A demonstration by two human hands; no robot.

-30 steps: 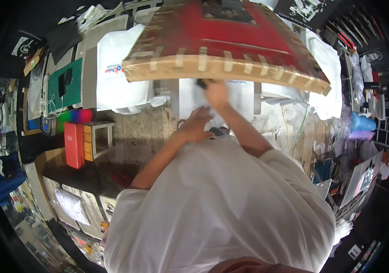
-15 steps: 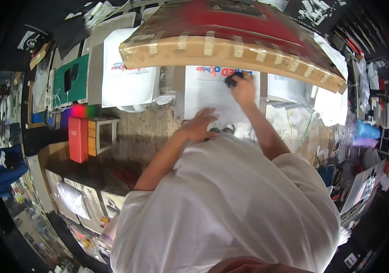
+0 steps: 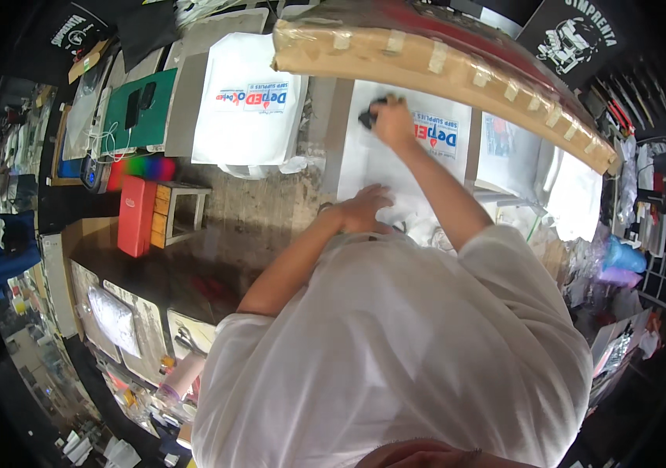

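Observation:
My right hand [image 3: 391, 121] is closed on a black object [image 3: 366, 115], too small to identify, on the upper left of a white printed item [image 3: 364, 160] with blue and red lettering, lying on a board in front of me. My left hand [image 3: 364, 204] rests with fingers apart at that item's lower edge. Above them a large red panel or screen with a tan, taped edge [image 3: 411, 62] is raised over the work. A similar white printed bag [image 3: 243, 132] lies to the left, and another pale printed piece [image 3: 504, 156] to the right.
A green mat [image 3: 154, 117] with black devices and cables is at the upper left. A red box [image 3: 135, 218] and a small wooden stool [image 3: 185, 195] stand below it. Bagged items [image 3: 115, 316] lie lower left. A blue roll [image 3: 621, 253] and piled clutter line the right side.
The view has swung, so the taped panel and boards appear shifted. My right hand with the black object moved right across the print, then back to its left side. My left hand stayed low.

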